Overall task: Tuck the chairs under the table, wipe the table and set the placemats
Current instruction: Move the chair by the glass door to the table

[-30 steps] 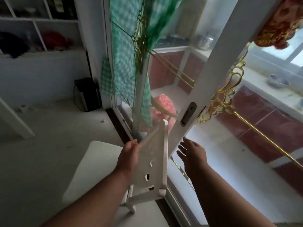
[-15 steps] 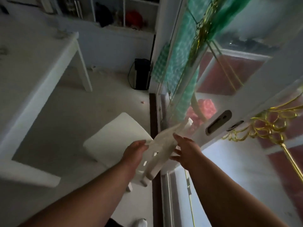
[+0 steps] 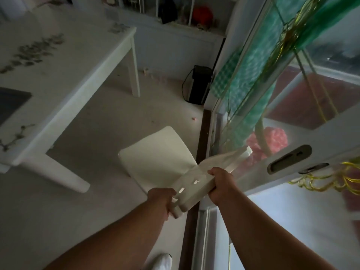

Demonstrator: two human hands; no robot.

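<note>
While I stand by the sliding glass door [image 3: 303, 156] on my right, both my hands grip the backrest of a small white chair [image 3: 161, 152]. My left hand [image 3: 162, 199] is closed round the backrest's near corner; my right hand [image 3: 219, 184] is clamped on its far edge, so I can probably steer the chair. It looks like smooth moulded plastic, with a rounded square seat and small cut-out holes in the back. It stands on the pale floor, well apart from the white table [image 3: 64, 61] at far left, whose matte top bears grey leaf prints and a dark mat. No chair is tucked in yet.
</note>
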